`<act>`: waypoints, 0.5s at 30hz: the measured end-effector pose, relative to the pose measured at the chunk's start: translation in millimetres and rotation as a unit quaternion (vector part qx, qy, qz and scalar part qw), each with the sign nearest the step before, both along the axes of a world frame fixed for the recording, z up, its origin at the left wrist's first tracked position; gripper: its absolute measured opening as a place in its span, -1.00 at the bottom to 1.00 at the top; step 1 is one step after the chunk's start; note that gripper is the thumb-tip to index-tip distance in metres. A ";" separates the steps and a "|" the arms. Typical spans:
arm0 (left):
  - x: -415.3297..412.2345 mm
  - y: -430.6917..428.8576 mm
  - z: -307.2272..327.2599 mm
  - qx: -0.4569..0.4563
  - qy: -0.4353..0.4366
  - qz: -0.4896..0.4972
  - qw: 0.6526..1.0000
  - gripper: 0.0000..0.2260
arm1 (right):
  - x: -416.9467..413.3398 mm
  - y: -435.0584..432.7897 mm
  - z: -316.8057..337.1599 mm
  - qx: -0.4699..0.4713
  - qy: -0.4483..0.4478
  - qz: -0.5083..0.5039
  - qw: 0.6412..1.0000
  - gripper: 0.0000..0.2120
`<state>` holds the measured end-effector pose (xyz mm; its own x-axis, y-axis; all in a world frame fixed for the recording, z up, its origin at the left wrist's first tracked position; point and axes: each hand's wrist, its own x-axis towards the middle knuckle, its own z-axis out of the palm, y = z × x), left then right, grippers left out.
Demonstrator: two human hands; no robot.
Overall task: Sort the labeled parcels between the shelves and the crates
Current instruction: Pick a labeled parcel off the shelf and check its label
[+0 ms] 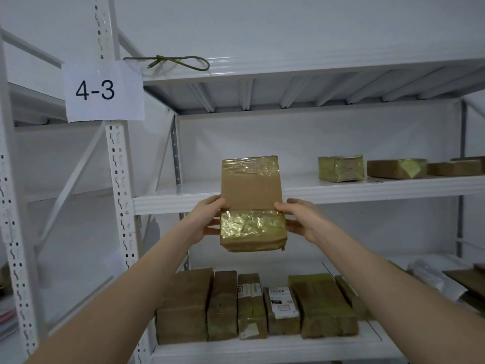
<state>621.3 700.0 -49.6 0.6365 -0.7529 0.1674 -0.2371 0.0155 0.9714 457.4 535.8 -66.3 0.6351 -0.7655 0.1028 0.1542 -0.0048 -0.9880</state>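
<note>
A white metal shelving rack (123, 179) fills the frame. On its bottom shelf (262, 349), lower centre, a row of brown parcels (183, 306) stands side by side, two showing white labels. At the centre, a tape-wrapped cardboard parcel (251, 195) is held upright in front of the middle shelf (367, 190), gripped at its sides by the left hand (204, 219) and the right hand (301, 219). A paper sign (103, 91) reading "4-3" hangs upper left. Smaller parcels (340, 168) lie on the middle shelf at right. A green cord (178, 63) rests on the top shelf (315, 67).
</note>
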 end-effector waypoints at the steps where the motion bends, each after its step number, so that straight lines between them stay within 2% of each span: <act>1: 0.0 1.9 -6.4 -0.016 0.006 -0.011 1.000 -0.71 | -2.6 0.5 -5.6 -0.006 0.000 0.006 1.000 -0.31; 4: -1.8 6.3 -31.4 -0.058 0.023 -0.044 0.997 -0.59 | -12.3 7.6 -27.7 -0.058 0.013 0.017 0.998 -0.35; 8: -8.6 8.5 -65.5 -0.057 -0.061 -0.013 0.996 -0.44 | -19.8 20.2 -66.9 -0.137 0.043 -0.029 0.989 -0.47; 10: -6.7 10.0 -80.4 -0.059 -0.046 -0.026 0.997 -0.50 | -20.8 24.5 -84.8 -0.120 0.047 -0.051 0.990 -0.55; 15: -2.5 15.6 -114.7 -0.049 0.077 -0.027 0.995 -0.84 | -25.6 28.8 -114.1 -0.014 0.023 -0.033 0.999 -0.62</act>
<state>618.8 715.5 -164.3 0.6192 -0.7718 0.1447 -0.0818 0.1199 0.9894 431.8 564.7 -180.4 0.5875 -0.8035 0.0965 0.1064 -0.0415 -0.9935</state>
